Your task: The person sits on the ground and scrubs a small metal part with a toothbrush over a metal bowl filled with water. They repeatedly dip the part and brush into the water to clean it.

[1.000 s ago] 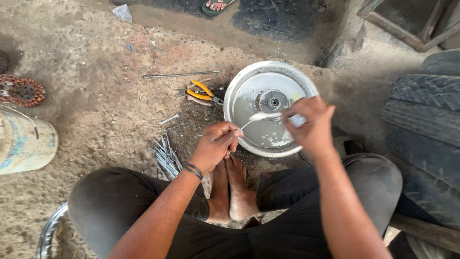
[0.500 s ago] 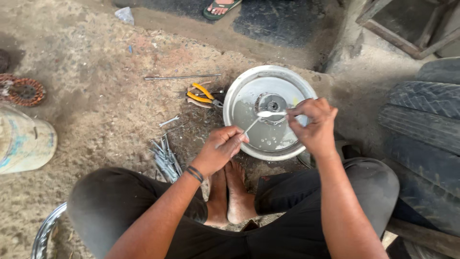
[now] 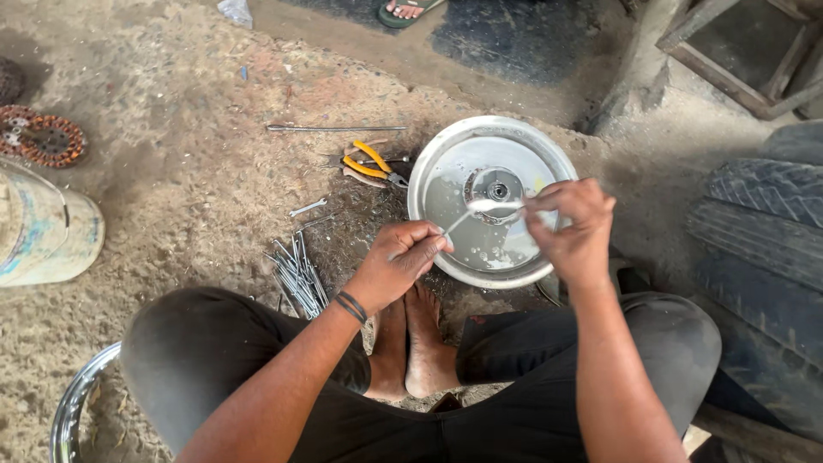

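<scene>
I squat over a round metal pan holding milky liquid and a small hub part in its middle. My left hand pinches the near end of a thin metal spoke. My right hand grips a pale cloth wrapped around the spoke's far end, above the pan. My bare feet rest on the ground just below the hands.
A bundle of loose spokes lies left of my hand. Yellow-handled pliers and a long rod lie beyond. A pale bucket, a rusty sprocket, a chrome rim and tyres surround me.
Both hands have stayed over the pan. The right hand has slid the cloth slightly along the spoke; the left hand still pinches its end.
</scene>
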